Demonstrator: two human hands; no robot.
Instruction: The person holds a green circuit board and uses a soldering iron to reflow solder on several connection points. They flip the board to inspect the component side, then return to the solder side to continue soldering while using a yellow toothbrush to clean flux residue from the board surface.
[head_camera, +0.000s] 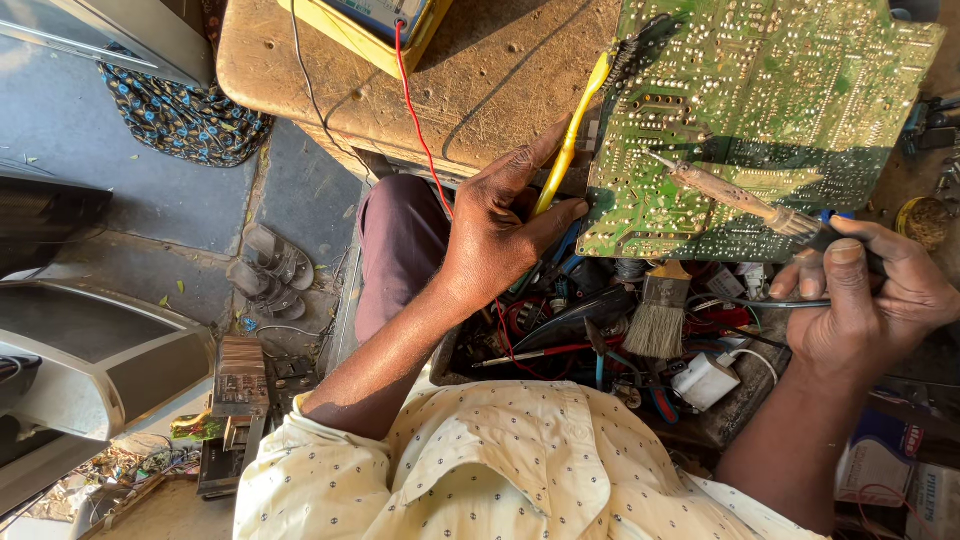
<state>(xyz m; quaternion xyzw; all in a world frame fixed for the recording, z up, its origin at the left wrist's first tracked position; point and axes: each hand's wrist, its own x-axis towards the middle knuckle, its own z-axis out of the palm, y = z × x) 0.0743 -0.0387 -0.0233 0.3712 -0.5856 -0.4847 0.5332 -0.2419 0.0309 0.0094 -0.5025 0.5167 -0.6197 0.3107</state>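
The green circuit board (760, 120) is the biggest piece, lying solder side up on the wooden worktop (480, 80), just beyond both hands. It looks light and stiff but fragile, best taken by its bare edges. The left hand (500, 225) is closed on the yellow-handled brush (575, 140), whose dark bristles reach up from the fingers onto the board's near corner; the brush seems light and springy. The right hand (870, 300) is clamped around the soldering iron (740, 195), its tip pointing away from the hand onto the board. Probably hot, it is safest gripped at the handle.
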